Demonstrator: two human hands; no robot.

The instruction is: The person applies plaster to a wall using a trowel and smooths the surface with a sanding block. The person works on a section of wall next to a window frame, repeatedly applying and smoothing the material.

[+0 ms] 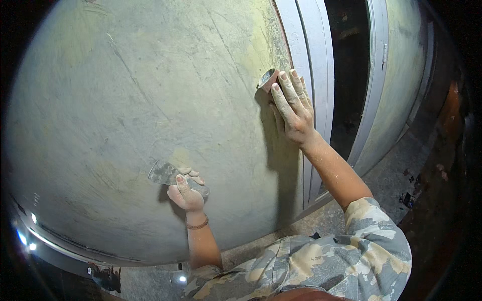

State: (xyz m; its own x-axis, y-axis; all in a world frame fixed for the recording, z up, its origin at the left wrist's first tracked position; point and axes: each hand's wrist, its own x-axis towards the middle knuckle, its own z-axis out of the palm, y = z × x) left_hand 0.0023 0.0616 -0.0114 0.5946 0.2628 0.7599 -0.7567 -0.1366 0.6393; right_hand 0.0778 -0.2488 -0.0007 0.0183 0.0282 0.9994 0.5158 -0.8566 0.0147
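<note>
My left hand (pixel 187 193), dusted with pale powder, is closed round the handle of a putty knife (pixel 164 172). Its broad, smeared metal blade points up and left, close in front of the greenish-grey plastered wall (pixel 125 110). Higher up and to the right, my right hand (pixel 294 113) presses a curled piece of sandpaper (pixel 269 81) against the wall beside the door frame. Its whitened fingers stretch over the sheet, and part of the sandpaper is hidden under them. The sheet's free left edge bends away from the wall.
A pale lilac door frame (pixel 319 65) borders the wall on the right, with a dark opening (pixel 349 75) beyond it. More plastered wall (pixel 401 75) stands past the opening. Grey floor (pixel 384 175) shows below, with small dark items (pixel 407 200) at the right.
</note>
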